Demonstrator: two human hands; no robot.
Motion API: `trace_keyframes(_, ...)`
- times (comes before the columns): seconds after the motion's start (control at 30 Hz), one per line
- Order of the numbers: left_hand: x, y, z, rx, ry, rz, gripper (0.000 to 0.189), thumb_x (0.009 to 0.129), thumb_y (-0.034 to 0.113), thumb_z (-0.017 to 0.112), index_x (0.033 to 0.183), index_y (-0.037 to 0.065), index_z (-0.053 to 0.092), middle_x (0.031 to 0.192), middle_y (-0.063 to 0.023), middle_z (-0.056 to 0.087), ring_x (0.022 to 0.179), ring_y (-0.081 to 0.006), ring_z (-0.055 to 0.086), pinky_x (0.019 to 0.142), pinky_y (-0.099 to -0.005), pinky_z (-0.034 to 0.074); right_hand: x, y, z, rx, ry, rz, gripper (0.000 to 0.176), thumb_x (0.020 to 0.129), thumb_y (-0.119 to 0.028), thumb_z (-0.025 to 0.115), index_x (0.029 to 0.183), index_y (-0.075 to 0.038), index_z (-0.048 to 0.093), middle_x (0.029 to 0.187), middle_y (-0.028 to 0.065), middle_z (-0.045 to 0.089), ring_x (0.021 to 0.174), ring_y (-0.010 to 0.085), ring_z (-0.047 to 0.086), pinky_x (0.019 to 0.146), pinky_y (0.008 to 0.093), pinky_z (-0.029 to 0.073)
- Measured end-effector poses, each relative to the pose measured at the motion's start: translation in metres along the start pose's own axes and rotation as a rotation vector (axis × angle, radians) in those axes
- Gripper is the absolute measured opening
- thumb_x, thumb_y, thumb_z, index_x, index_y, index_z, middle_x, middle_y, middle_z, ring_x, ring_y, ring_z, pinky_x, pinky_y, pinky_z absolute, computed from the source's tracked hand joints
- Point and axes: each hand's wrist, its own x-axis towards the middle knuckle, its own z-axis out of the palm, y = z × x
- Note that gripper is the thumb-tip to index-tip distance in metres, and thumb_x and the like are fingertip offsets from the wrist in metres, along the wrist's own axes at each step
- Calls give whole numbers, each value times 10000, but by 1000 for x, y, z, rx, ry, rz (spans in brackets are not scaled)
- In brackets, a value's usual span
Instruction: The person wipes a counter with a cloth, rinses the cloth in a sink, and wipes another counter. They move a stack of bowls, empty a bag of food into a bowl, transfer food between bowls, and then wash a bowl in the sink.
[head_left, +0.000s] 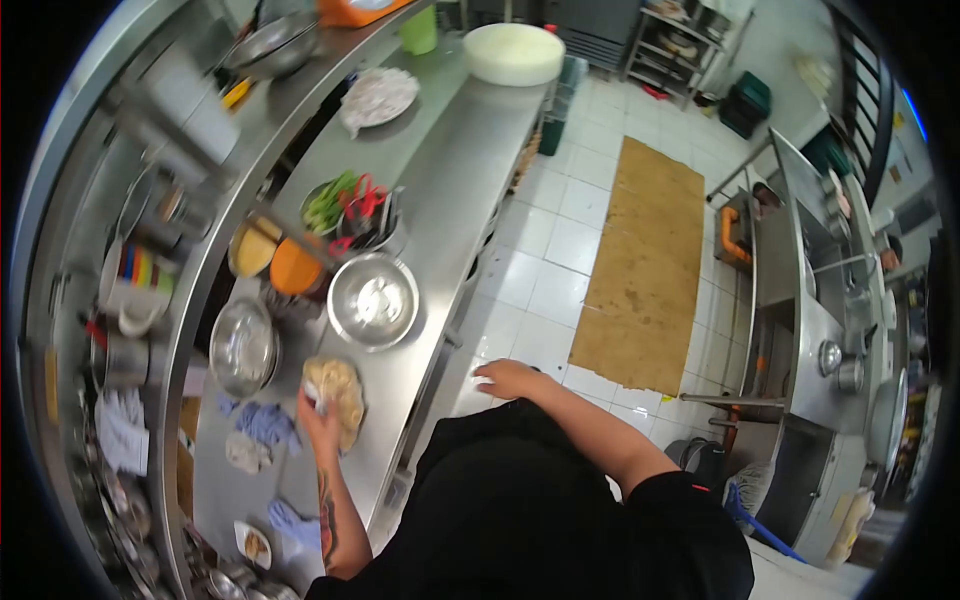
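On the steel counter (385, 395), my left hand (322, 425) is closed on the near edge of a clear bag (347, 390) of pale, lumpy food. My right hand (508, 378) is held out over the floor beside the counter, its fingers loosely apart, with nothing seen in it. A shiny steel bowl (373, 302) stands just beyond the bag. Another steel bowl (243, 348) is to the left of it. Blue cloths (268, 425) and a whitish crumpled cloth (247, 452) lie left of my left hand.
Further along the counter are greens (328, 208), a container with red-handled scissors (368, 205), an orange-lidded tub (295, 266) and a thick white round block (514, 54). A shelf edge (205, 270) runs along the left. Brown matting (645, 265) covers part of the tiled floor; a sink unit (800, 220) stands right.
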Motion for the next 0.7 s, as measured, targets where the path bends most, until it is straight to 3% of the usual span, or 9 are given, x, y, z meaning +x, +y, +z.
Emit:
trace_keyframes(0.1, -8, 23, 8, 398, 78, 213, 448, 878, 262, 630, 1199, -37, 539, 1062, -261, 608, 984, -423, 571, 804, -421, 482, -60, 92, -35, -80, 135, 439, 430, 901, -352, 592, 1223, -67, 610, 1123, 198, 656, 1057, 400, 604, 902, 478, 483)
trace_keyframes(0.17, -5, 32, 11, 445, 1, -111, 394, 901, 283, 617, 1114, -44, 566, 881, -240, 643, 813, -420, 606, 698, -449, 486, -96, 142, -57, -82, 136, 596, 430, 893, -369, 594, 1189, -59, 622, 1094, 210, 662, 1051, 406, 608, 901, 479, 486)
trace_keyframes(0.23, 1, 6, 6, 479, 27, -138, 372, 921, 302, 602, 1062, -41, 577, 770, -228, 638, 686, -415, 603, 626, -471, 469, -125, 198, -69, -34, 128, 650, 434, 892, -385, 589, 1163, -49, 636, 1090, 221, 665, 1056, 411, 609, 914, 477, 483)
trace_keyframes(0.3, 8, -8, -27, 285, -112, -82, 377, 914, 333, 626, 1027, -26, 608, 763, -208, 645, 665, -346, 608, 628, -437, 471, -151, 263, -65, -3, 137, 683, 484, 875, -398, 602, 1194, -36, 637, 1127, 225, 662, 1069, 398, 618, 923, 458, 489)
trace_keyframes(0.37, -4, -15, -53, 416, 88, -77, 362, 880, 307, 665, 970, -41, 625, 722, -166, 637, 632, -260, 576, 604, -401, 456, -180, 306, -73, 51, 125, 686, 531, 859, -405, 619, 1216, -13, 633, 1131, 230, 665, 1067, 375, 633, 921, 441, 497)
trace_keyframes(0.43, 15, 60, -91, 339, -43, -319, 339, 855, 269, 687, 930, -57, 631, 729, -80, 634, 643, -186, 536, 599, -349, 442, -209, 340, -100, 75, 114, 659, 539, 857, -409, 623, 1207, 0, 634, 1112, 231, 672, 1059, 366, 640, 919, 437, 499)
trace_keyframes(0.5, 29, 134, -104, 67, 78, -505, 245, 873, 199, 655, 905, -43, 629, 776, -16, 627, 668, -139, 526, 622, -311, 436, -229, 372, -137, 183, 140, 710, 545, 859, -445, 614, 1210, -29, 644, 1125, 215, 675, 1061, 361, 643, 916, 432, 502)
trace_keyframes(0.6, 58, 238, -94, -169, 96, -463, 174, 907, 173, 635, 907, -1, 620, 827, 18, 609, 714, -93, 511, 654, -268, 423, -209, 424, -218, 144, -122, 752, 542, 880, -462, 578, 1237, -60, 637, 1174, 200, 661, 1074, 368, 636, 923, 429, 500)
trace_keyframes(0.7, 116, 357, 19, -445, 250, -376, 156, 938, 173, 617, 914, 20, 597, 847, 18, 582, 752, -66, 485, 665, -247, 407, -134, 483, -307, -203, -87, 528, 532, 901, -452, 555, 1258, -62, 613, 1188, 198, 650, 1058, 374, 628, 894, 443, 500)
